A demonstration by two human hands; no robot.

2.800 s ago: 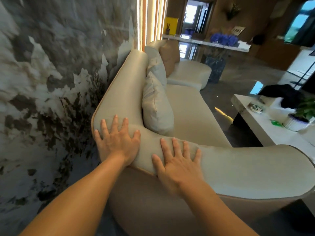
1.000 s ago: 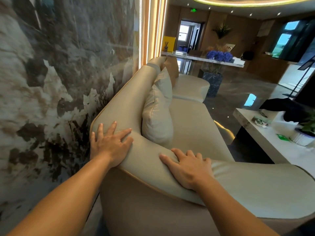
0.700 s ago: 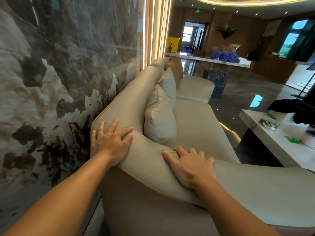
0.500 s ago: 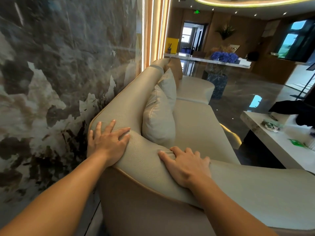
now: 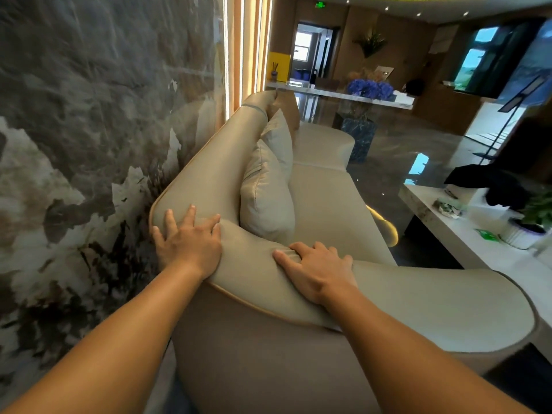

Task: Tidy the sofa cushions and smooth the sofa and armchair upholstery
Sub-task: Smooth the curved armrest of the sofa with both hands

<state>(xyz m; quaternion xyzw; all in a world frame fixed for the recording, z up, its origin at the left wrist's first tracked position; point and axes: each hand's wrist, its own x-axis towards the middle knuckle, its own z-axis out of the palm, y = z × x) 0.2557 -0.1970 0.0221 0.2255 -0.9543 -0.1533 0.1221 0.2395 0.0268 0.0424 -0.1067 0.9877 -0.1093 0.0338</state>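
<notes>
The sofa [image 5: 322, 204] is a long beige piece standing with its back against the marbled wall [image 5: 89, 115]. Its long axis runs away from the camera toward the far end of the room, and its seat faces right, toward the white desk [image 5: 478, 252]. The near end curves round into a broad padded arm that sweeps off to the right.

Both hands lie on the top of the sofa at this near corner. The left hand [image 5: 186, 242] is flat, palm down, with its fingers spread and pointing away along the backrest; it grips nothing. The right hand [image 5: 316, 271] rests on the rounded arm a little to the right, its thumb out to the left and its fingers curled over the inner edge, where the covering puckers into small folds under the fingertips. It is neither a closed fist nor a flat palm, and it presses the covering more than it holds it.

Two pale cushions lean upright against the backrest just beyond the hands. The nearer cushion [image 5: 265, 201] stands on the seat, and the second cushion [image 5: 279, 138] is tucked behind it, farther along. A brown cushion [image 5: 286, 107] shows at the far end.

A potted plant [image 5: 534, 219] and a dark cloth [image 5: 490, 183] sit on the desk.
</notes>
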